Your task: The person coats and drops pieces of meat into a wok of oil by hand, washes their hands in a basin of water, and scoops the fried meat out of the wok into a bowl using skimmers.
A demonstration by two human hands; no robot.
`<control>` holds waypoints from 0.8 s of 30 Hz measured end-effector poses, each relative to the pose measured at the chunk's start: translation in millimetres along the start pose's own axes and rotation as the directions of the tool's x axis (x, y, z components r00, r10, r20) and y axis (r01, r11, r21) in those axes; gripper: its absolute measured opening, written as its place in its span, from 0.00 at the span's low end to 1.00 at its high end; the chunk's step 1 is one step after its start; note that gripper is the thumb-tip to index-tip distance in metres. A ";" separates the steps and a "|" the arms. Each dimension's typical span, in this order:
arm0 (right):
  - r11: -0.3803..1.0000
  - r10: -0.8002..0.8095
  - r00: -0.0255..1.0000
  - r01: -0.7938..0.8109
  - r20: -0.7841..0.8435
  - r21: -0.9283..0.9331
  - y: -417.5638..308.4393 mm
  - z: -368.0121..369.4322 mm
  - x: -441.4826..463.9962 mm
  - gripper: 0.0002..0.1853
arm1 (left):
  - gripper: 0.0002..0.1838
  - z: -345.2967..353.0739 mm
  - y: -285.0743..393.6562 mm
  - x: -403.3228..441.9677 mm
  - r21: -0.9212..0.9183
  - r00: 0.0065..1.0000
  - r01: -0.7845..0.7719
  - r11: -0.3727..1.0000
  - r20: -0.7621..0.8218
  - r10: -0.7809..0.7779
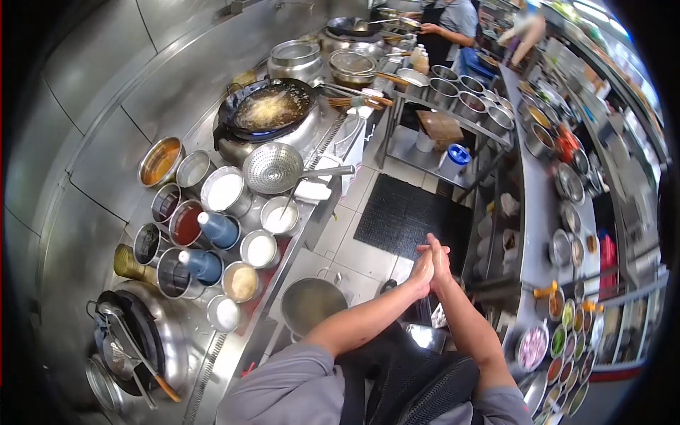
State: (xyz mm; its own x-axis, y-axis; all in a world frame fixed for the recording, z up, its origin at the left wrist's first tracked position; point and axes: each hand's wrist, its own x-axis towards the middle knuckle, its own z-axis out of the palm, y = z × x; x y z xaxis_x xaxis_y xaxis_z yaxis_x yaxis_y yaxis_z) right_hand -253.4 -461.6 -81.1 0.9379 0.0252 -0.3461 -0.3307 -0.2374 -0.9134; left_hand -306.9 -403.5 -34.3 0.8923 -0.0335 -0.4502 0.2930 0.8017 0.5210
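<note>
My left hand (421,273) and my right hand (440,263) are confused by overlap, but both are pressed palm to palm in front of me, above the floor. Their fingers look stretched out, and no object shows between them. To their left, a perforated ladle (273,168) rests over the steel counter beside containers of white powder (225,190) and red sauce (187,222). Food bubbles in oil in a black wok (266,110) with a blue flame beneath it. Two blue bottles (218,229) stand among the containers.
A large pot (314,306) stands low at my left. A black mat (409,216) lies on the tiled floor. On the right runs a long counter (540,234) with bowls. A co-worker (453,25) stands at the far end. Another wok (127,340) is at lower left.
</note>
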 end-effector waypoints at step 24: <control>0.304 -0.584 0.508 0.860 0.633 -0.410 -268.4 82.0 592.1 0.16 | 0.18 -29.6 349.7 521.7 0.638 0.791 -0.461 0.616 -0.019 0.612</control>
State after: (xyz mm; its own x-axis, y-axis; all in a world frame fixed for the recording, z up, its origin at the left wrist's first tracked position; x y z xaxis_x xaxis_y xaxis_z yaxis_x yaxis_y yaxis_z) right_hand 382.0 -303.4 -58.4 0.6028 0.7663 0.2221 0.7493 -0.4482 -0.4875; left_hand 250.9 -123.0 -108.5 0.8785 0.4751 -0.0511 -0.0117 0.1283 0.9917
